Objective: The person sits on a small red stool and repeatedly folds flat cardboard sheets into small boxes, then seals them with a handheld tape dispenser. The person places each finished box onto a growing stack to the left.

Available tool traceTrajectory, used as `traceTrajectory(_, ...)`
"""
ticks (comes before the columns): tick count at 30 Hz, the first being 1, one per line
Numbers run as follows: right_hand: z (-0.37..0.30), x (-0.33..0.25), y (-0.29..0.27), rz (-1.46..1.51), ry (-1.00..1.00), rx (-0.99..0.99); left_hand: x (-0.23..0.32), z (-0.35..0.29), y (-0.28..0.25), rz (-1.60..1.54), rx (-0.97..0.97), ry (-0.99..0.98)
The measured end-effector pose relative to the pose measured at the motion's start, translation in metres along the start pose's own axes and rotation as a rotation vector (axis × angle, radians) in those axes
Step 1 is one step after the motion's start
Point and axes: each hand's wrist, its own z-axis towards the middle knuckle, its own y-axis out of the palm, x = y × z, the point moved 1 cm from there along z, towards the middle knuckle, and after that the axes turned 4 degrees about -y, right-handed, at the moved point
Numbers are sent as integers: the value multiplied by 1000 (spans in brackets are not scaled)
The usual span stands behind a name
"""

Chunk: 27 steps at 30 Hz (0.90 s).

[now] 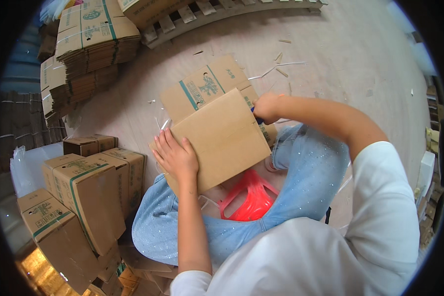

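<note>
A brown cardboard box (pixel 223 140) lies in front of my knees with a plain panel facing up. Its far side extends into a flap (pixel 187 93) with green print and a green stripe. My left hand (pixel 175 157) rests flat on the panel's left part, fingers spread. At the box's right edge, my right hand (pixel 268 106) is closed around a dark blue tool (pixel 254 114). Most of that tool is hidden by my fingers and the box, so its kind does not show.
A red plastic stool or bag (pixel 249 200) is between my legs. Made-up cartons (pixel 96 197) stand at the left, with tied stacks of flat cardboard (pixel 96 44) behind. A wooden pallet (pixel 202 19) is at the far side. Strap scraps (pixel 276 69) litter the floor.
</note>
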Motion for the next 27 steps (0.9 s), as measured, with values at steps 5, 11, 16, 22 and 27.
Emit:
traceTrajectory(5, 52, 0, 56, 83, 68, -43, 1, -3, -1, 8, 23, 5)
traceTrajectory(11, -16, 51, -46, 303, 372, 515, -21, -46, -33, -533, 240, -80)
traceTrajectory(16, -50, 7, -108, 452, 236, 734, -42, -167, -61, -991, -691, -746)
traceTrajectory(22, -66, -13, -85, 204, 258, 312, -32, -142, -7, -1719, -773, -972)
traceTrajectory(27, -125, -59, -52, 290, 192, 369, -1, -100, -38, -1558, -337, -619)
